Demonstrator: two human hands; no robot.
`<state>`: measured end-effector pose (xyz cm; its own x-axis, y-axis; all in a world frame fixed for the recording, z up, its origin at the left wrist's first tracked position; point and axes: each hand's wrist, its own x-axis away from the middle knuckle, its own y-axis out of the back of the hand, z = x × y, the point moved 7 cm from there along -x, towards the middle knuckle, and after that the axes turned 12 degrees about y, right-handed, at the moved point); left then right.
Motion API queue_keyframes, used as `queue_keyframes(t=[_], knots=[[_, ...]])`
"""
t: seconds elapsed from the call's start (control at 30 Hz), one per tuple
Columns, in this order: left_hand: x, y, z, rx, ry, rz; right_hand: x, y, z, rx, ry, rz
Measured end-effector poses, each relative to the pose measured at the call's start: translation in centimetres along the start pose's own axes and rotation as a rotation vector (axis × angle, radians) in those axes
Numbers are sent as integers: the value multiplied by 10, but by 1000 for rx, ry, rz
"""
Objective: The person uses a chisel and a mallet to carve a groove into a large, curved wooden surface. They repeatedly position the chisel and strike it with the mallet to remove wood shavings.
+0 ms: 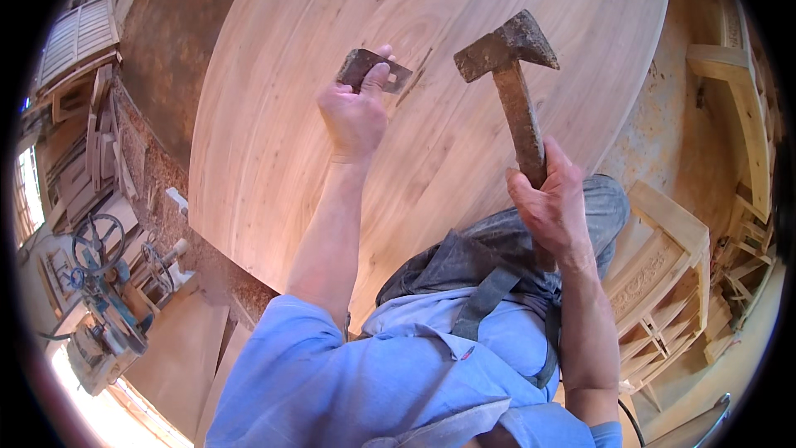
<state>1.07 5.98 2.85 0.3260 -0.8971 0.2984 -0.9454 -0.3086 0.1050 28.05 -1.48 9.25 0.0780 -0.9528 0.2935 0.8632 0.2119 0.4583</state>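
Note:
My left hand (355, 120) is closed on a flat metal blade (399, 77), which looks like a plane iron, dark at one end and greyer at the other, with a small slot. My thumb presses on its face. In my right hand (557, 203) is a hatchet (521, 112), gripped by its worn wooden handle. Its rusty head points away from me, with a blunt poll at left and a flared edge at right. Both tools are over a large, pale wooden panel (274, 108) with a curved outline. A narrow dark mark (421, 66) shows on the panel beside the blade.
A carved wooden frame (655, 270) stands close on my right, with more wooden furniture parts (738, 99) farther out. At left are stacked boards (91, 149) and a machine with a handwheel (98, 241). Wood shavings (149, 141) litter the floor.

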Motion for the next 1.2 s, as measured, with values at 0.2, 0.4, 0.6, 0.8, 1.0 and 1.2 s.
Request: queue_keyframes(t=[0.2, 0.4, 0.6, 0.8, 1.0, 1.2], knots=[[0, -8, 3, -58, 29, 19, 2, 0, -2, 55, 51, -10], [0, -7, 9, -3, 12, 42, 0, -1, 4, 66, 50, 7], [-3, -8, 10, 19, 1, 43, -2, -2, 6, 89, 52, 14], [-2, -9, 8, 16, -3, 39, 0, -2, 6, 75, 48, -1], [2, -11, 8, -79, -19, 14, -1, -1, 5, 87, 44, 6], [25, -17, 7, -156, -157, -58, 0, 5, 12, 137, 108, -17]])
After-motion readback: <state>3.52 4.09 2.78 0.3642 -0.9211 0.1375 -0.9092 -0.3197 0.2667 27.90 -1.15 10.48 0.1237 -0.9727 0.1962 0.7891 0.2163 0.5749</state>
